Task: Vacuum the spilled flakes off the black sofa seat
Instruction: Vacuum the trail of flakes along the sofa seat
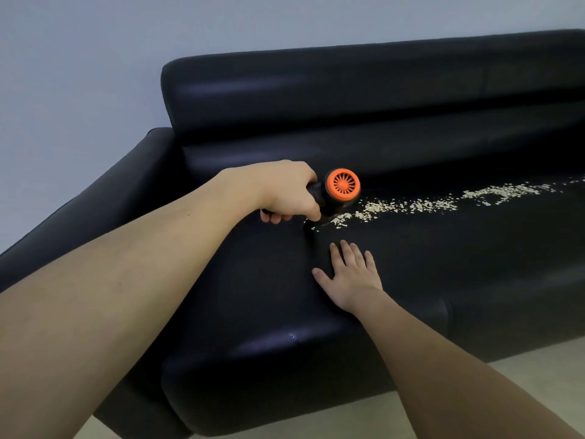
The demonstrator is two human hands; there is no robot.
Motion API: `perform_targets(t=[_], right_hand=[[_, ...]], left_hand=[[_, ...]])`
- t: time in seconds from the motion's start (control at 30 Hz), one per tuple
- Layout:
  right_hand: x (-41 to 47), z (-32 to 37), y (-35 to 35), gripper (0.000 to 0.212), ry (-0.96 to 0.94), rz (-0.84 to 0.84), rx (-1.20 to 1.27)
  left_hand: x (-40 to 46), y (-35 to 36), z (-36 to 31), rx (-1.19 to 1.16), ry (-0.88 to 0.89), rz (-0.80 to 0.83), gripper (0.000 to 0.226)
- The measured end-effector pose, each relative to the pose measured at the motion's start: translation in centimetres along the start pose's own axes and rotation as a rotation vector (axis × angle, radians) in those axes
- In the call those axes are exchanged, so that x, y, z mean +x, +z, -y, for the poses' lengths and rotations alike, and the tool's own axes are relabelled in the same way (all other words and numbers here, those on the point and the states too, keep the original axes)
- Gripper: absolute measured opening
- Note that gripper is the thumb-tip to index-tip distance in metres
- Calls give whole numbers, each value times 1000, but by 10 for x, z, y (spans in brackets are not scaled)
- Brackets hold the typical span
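A trail of pale flakes (443, 202) lies across the black sofa seat (443, 255), running from about the middle of the seat off to the right, where it thickens into a denser patch toward the far right edge of the view. At the trail's left end sits a small handheld vacuum (338, 193), black-bodied with a round orange vented cap facing the camera; its lower end points down into the first scatter of flakes, though the nozzle itself is dark against the sofa and hard to make out. The left hand (285, 193) grasps the vacuum's handle from the left, fingers curled under it and thumb over the top, the bare forearm stretching back to the near left. The right hand (349, 275) lies flat on the seat just nearer than the vacuum, fingers straight and slightly spread, holding nothing, apart from the flakes. Behind the seat rises the backrest (364, 90), and the left armrest (95, 210) slopes down toward the near left. A plain light wall (95, 58) stands behind the sofa, and a pale floor (522, 369) shows at the near right.
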State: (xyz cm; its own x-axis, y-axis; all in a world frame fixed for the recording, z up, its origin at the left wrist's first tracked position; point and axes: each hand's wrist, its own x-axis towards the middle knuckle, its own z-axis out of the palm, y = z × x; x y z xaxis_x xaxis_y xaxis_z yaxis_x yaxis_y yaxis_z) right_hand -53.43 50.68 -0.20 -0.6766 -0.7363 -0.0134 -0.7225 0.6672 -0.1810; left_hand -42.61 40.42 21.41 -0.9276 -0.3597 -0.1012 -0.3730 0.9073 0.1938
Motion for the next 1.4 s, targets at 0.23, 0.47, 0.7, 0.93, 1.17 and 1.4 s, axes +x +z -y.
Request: perform_targets(t=[0.23,0.47,0.7,0.93,1.17,1.4], right_hand=[[-2,-2,1,71,-14,-36,-3],[3,-1,-3,64,-13,-30,9],[9,-6,-2,59,-31,-66,25],[8,-7,2,62,-26,-78,3],[7,-8,3,62,-23,-90,-4],[7,-7,5,62,-21,-103,-3]], left_hand=[[4,1,7,-10,-11,-4,22],[9,1,10,11,-10,-10,23],[20,-2,13,44,1,-22,24],[27,4,15,46,6,-18,24],[23,8,17,44,7,-29,28],[15,7,13,81,16,-27,25]])
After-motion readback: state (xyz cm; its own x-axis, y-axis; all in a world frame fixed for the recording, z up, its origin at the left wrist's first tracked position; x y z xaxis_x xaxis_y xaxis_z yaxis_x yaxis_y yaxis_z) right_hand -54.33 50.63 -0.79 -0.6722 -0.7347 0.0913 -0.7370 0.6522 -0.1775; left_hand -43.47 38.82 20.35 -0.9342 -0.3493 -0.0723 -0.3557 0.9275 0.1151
